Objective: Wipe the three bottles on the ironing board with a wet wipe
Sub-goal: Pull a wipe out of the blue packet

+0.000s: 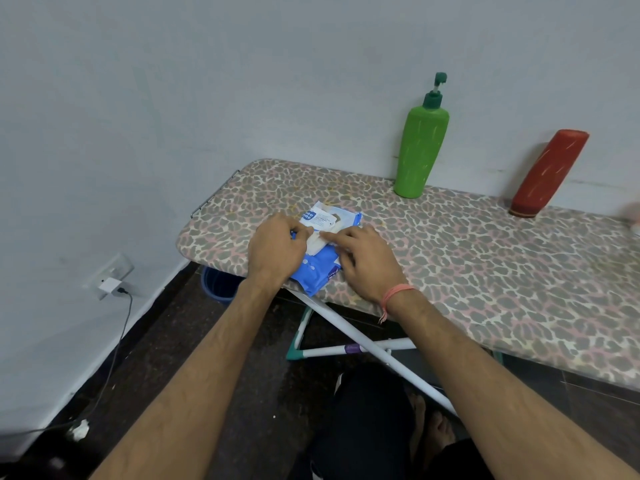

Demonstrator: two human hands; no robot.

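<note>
- A blue plastic pack of wet wipes lies at the left end of the leopard-print ironing board, near its front edge.
- A white wipe at the pack's opening is pinched by the left hand.
- The pack is pressed by the right hand, fingers extended.
- A green pump bottle and a red bottle stand along the back edge.

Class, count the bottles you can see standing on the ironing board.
2. The green pump bottle stands at the back edge by the wall; the red bottle stands further right, cap down. A blurred pale object at the right border may be a third.
</note>
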